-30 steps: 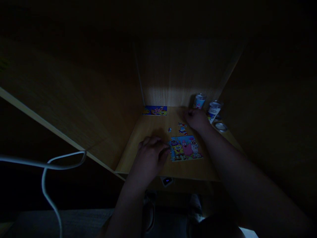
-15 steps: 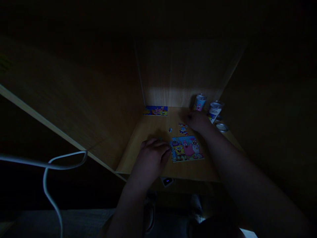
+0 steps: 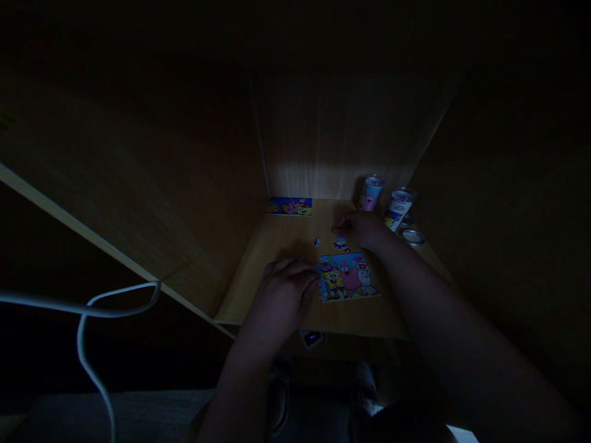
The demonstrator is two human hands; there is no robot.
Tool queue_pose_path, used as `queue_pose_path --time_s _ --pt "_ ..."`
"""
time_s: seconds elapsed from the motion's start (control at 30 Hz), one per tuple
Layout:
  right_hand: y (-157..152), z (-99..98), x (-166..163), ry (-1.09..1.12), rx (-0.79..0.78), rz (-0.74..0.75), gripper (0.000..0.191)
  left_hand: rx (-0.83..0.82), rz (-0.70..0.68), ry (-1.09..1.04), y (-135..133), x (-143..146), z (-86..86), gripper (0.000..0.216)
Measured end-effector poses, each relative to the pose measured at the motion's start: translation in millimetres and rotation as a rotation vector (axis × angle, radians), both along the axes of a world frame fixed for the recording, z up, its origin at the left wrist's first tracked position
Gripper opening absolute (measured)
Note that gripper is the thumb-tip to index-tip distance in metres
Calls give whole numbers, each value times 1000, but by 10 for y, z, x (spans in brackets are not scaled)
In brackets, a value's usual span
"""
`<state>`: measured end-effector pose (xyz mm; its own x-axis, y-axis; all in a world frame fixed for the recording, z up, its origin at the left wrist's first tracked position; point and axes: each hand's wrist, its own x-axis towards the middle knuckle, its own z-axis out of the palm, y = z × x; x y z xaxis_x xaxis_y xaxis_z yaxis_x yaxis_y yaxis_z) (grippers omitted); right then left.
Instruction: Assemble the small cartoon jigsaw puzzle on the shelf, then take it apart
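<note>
A partly lit wooden desk top [image 3: 295, 295] holds a colourful cartoon jigsaw puzzle [image 3: 348, 278], assembled into a square. My left hand [image 3: 286, 286] lies curled at the puzzle's left edge, fingertips against it. My right hand [image 3: 362, 229] hovers low above the far side, its fingertips close to a small cluster of loose jigsaw pieces [image 3: 341, 245]. Whether those fingers pinch a piece is hidden. One lone piece [image 3: 316, 242] sits further left, apart from both hands.
A printed picture card [image 3: 289, 206] stands against the back wall. Two printed cans [image 3: 372, 194] [image 3: 399, 209] and a round metal lid [image 3: 412, 237] sit at the back right. A white cable [image 3: 83, 314] hangs left of the desk.
My right hand has shifted left and nearer the loose pieces, now covering some of them. My left hand stays almost where it was. The puzzle has not moved.
</note>
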<state>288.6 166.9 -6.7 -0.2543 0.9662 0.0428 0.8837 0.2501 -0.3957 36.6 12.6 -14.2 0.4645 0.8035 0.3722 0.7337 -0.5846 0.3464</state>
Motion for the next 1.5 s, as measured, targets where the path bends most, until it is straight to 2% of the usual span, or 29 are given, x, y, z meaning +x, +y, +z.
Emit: queue_pose_path --time_s 0.23,0.5,0.63,0.73,0.83,0.93,1.2,1.33,1.5 --pt "4 0 -3 -54 -5 -12 21 6 3 12 12 0 -17 12" --pt "-51 94 -37 -237 47 -44 44 -19 -1 25 -7 4 8 9" --pt "-60 119 4 -305 47 -128 44 -32 7 40 -32 11 31 24" --pt "-86 148 71 -315 18 -69 42 -31 11 41 -34 14 34 28" --pt "-111 176 135 -263 -11 27 30 -41 20 27 -29 13 28 27" --pt "-97 165 177 -196 -16 49 19 -37 31 19 -22 7 11 29" --pt "-18 83 191 -138 -51 43 14 -33 30 13 -21 0 9 30" --pt "-46 106 79 85 -52 74 9 -23 36 9 -18 -4 3 29" --pt "-112 134 -71 447 -195 105 25 -25 36 2 -14 -5 -13 29"
